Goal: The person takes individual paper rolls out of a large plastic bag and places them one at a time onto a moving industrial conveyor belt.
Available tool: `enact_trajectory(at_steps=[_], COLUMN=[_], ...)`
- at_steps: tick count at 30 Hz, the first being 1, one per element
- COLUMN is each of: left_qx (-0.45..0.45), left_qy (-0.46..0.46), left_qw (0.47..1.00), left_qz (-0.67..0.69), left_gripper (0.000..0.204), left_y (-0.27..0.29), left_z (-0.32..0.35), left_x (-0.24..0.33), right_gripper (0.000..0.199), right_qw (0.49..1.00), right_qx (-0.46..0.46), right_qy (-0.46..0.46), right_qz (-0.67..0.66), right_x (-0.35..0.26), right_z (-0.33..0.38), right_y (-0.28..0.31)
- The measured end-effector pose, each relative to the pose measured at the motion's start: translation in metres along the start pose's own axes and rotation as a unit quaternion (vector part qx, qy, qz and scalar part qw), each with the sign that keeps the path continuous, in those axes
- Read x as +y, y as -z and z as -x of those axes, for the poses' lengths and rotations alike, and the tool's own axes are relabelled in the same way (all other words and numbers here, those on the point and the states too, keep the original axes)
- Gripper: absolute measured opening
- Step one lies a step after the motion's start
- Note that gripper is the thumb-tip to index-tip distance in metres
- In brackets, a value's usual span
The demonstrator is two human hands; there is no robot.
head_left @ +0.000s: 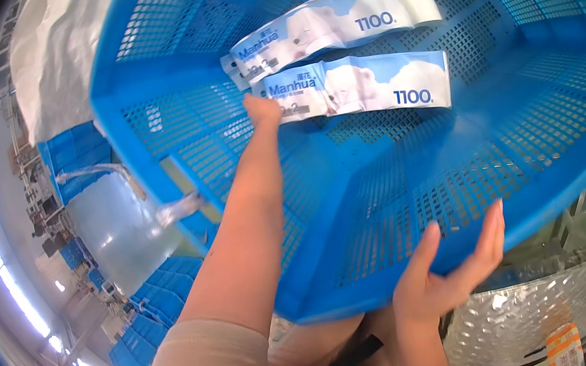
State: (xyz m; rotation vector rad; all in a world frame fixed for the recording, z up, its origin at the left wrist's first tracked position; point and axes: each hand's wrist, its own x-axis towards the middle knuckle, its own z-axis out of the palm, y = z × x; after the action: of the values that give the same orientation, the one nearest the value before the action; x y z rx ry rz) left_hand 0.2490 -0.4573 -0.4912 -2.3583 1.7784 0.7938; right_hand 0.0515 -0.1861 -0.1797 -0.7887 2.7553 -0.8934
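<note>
Two long, flattish blue-and-white printed packs with a bear picture lie one behind the other in a large blue plastic basket (409, 241). My left hand (264, 109) reaches deep into the basket and is closed at the left end of the nearer pack (377, 85). Some of its fingers are hidden by the pack. Behind that lies the farther pack (336, 20), slightly bent, with a pale end at the right. By the basket's near rim, my right hand (442, 278) is open, thumb and fingers apart, holding nothing.
White crinkled sheeting (62, 58) hangs beyond the basket's left side. Blue crates (158, 296) stand farther off to the left. Shiny clear plastic wrap (515, 324) lies below the basket at the right, near an orange-and-white label (564, 348).
</note>
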Motion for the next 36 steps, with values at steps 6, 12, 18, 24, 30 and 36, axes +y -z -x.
enact_trajectory(at_steps=[6, 12, 18, 24, 30, 36], left_qx=[-0.089, 0.063, 0.069, -0.199, -0.322, -0.583], left_qy=[0.141, -0.098, 0.098, -0.175, -0.499, -0.617], left_qw=[0.973, 0.986, 0.819, 0.833, 0.737, 0.453], left_qz=[0.16, -0.12, 0.561, 0.485, 0.322, 0.272], left_gripper=[0.027, 0.027, 0.025, 0.031, 0.033, 0.04], left_y=[-0.021, -0.024, 0.072, 0.21, 0.446, 0.554], left_z=[-0.053, -0.047, 0.075, 0.269, 0.437, 0.498], left_x=[-0.015, -0.056, 0.054, 0.154, 0.168, 0.17], right_gripper=[0.058, 0.059, 0.056, 0.069, 0.076, 0.084], right_qw=[0.994, 0.999, 1.0, 0.996, 0.725, 0.502], right_qx=[-0.081, -0.035, 0.007, -0.056, -0.178, -0.248], right_qy=[-0.069, -0.025, 0.003, -0.037, -0.363, -0.341], right_qz=[-0.023, -0.023, 0.011, -0.066, -0.557, -0.755], right_x=[-0.005, -0.005, -0.004, -0.021, -0.077, -0.125], right_z=[0.001, -0.001, 0.014, 0.02, 0.06, 0.089], right_y=[0.007, 0.003, -0.017, 0.036, 0.154, 0.214])
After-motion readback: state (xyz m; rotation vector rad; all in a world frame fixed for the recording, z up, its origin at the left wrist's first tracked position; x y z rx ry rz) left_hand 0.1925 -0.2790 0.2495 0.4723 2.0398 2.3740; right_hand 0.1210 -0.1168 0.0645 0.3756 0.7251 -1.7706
